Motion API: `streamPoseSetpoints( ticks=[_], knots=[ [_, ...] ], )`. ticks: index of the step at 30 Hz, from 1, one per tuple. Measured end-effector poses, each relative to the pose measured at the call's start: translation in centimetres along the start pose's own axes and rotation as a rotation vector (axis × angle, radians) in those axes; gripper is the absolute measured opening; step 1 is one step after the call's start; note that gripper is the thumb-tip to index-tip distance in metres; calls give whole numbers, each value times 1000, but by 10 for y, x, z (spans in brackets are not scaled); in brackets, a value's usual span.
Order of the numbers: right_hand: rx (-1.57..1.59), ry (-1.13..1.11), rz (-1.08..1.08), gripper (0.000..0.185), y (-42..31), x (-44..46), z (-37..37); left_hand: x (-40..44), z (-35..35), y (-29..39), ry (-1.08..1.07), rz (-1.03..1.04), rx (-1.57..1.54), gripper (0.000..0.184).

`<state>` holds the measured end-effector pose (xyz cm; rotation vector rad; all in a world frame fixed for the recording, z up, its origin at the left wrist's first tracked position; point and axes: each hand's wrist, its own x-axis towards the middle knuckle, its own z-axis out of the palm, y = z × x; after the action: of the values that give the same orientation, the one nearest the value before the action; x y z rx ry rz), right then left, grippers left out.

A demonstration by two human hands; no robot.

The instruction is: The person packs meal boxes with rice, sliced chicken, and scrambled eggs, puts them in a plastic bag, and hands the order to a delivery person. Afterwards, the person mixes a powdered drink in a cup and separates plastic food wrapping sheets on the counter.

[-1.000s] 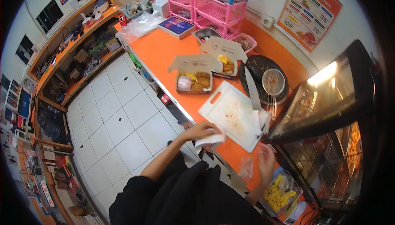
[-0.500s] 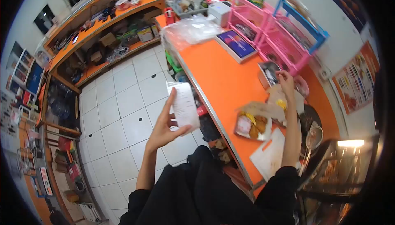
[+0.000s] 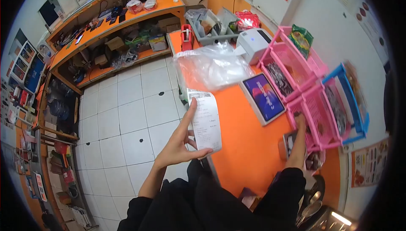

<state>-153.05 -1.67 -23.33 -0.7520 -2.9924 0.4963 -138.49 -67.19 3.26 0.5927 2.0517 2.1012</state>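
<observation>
My left hand (image 3: 182, 140) is closed on a printed paper receipt (image 3: 206, 121), thumb at its lower edge and a finger along its left side. The receipt is upright, its print facing me. My right hand (image 3: 300, 123) reaches into the lower front opening of a pink stacking basket (image 3: 315, 119); its fingertips are hidden, so what they touch does not show. Small packets lie inside this basket. Just left of the hand is a tablet (image 3: 264, 98) with a lit purple screen. A metal container (image 3: 289, 144) stands under my right wrist.
On the orange counter (image 3: 241, 155) lie clear plastic bags (image 3: 213, 68), a white printer (image 3: 253, 45), a red tape dispenser (image 3: 186, 37) and a grey crate (image 3: 211, 28). A strainer (image 3: 311, 210) and a lit glass case (image 3: 334, 220) are at the lower right.
My right hand has left the metal container and moved into the pink basket. The view has turned toward the back of the counter; the boxed food is mostly out of view. My left hand keeps the receipt.
</observation>
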Motion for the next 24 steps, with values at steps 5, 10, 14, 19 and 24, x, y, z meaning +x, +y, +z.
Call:
streamPoseSetpoints(
  ticks=[5,10,14,19,24],
  knots=[
    [31,106,7,40,54,45,50,66,-10,-13,39,-38,35,109],
    [118,227,109,36,55,47,74,116,-9,-28,-23,-77,44,109],
    [171,336,147,34,56,45,73,147,0,-32,-114,-89,-48,108],
    [665,261,347,34,-5,12,57,170,4,-33,-189,-50,19,109],
    [1358,-12,354,24,-109,-117,-44,187,13,-41,-401,-49,-82,109]
  ],
)
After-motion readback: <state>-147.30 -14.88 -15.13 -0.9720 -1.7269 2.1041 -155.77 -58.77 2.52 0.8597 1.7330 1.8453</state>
